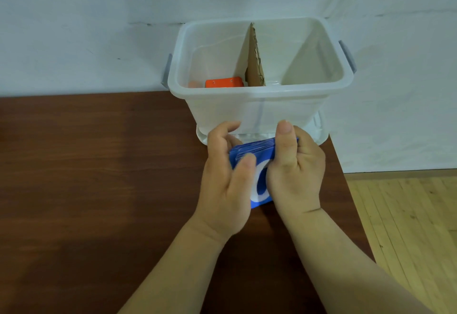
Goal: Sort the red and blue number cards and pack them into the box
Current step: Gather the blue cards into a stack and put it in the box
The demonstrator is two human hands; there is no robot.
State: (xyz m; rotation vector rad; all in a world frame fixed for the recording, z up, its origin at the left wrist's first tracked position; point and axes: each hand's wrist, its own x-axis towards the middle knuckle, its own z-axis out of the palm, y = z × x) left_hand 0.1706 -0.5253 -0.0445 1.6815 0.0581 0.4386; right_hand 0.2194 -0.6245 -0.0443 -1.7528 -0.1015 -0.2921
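Both my hands close on a stack of blue cards just in front of the box, over the dark wooden surface. My left hand takes the stack's left side: its fingers are curled round the far left edge and the thumb presses down on the top card. My right hand takes the right side. Its thumb lies straight along the top toward the far edge, and the other fingers are bent round the right edge, their tips hidden below the cards. Neither hand is spread wide; each is clamped on the stack. A white numeral shows between my palms, too covered to read. Whether the stack touches the surface I cannot tell.

The box is translucent white with grey clips at its ends, and it stands at the back of the surface on a white lid. An upright cardboard divider splits it in two. The red cards lie in the left compartment, low against the near wall. To the right, beyond the edge of the surface, runs a pale plank floor.
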